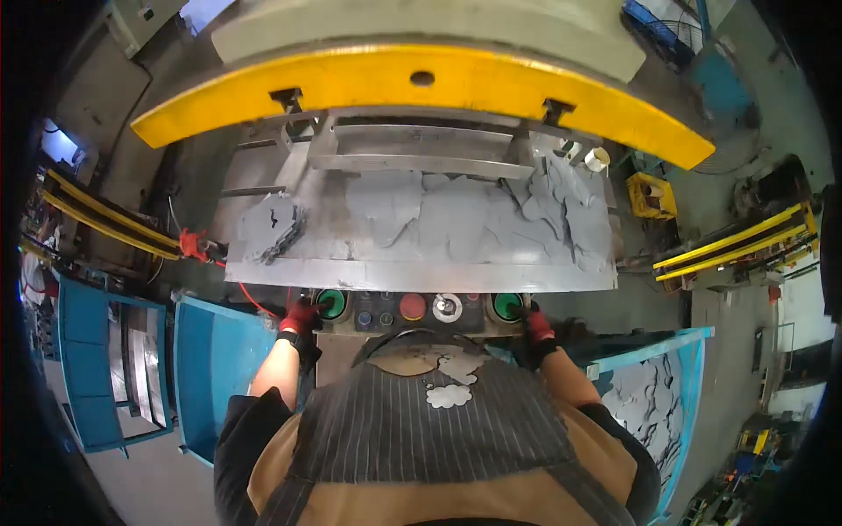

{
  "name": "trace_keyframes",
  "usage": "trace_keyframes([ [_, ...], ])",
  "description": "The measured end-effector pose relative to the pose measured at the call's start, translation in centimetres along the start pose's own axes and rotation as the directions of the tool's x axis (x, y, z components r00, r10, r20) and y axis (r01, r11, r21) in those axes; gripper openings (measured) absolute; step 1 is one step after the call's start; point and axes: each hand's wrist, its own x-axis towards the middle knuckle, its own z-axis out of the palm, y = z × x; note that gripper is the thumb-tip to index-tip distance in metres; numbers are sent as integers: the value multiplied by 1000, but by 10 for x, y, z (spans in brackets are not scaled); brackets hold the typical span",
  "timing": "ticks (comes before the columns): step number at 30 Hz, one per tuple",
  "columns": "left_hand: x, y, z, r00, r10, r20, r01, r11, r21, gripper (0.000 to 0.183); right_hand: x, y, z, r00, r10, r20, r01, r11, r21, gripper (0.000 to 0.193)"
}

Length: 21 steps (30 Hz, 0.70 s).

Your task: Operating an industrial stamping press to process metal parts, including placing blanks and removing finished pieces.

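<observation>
My left hand [303,319], in a red and black glove, reaches onto the left green push button [332,303] with a digit stretched over it. On the other side my right hand [537,328], gloved alike, has its fingertips at the right green push button [507,305]. Neither hand holds anything that I can see. Between them the control panel [386,304] carries a red mushroom button [412,306] and a silver-ringed knob [446,307]. Beyond it, grey flat cut pieces [456,215] lie overlapping on the metal machine bed [324,241], with a smaller stack [267,226] at the left.
A yellow beam [368,77] spans the machine above a metal frame [421,162]. Blue bins stand at both sides: the left bin [215,342] and the right bin [693,386], which holds grey pieces. Yellow guard bars [737,241] and a yellow crate [651,196] are at right.
</observation>
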Motion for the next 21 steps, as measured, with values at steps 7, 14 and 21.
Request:
trace_keyframes([
  [7,-28,-116,-55,736,423,-529,-575,803,-158,25,-56,-106,28,970,-238,-53,-25,120,-992,41],
  [14,-132,1,-70,431,85,-898,-876,277,-394,25,41,-158,128,573,-726,380,723,229,-652,47],
  [21,-109,26,-104,528,432,-731,-687,723,-69,34,80,-201,228,884,-377,277,176,-281,-944,71],
])
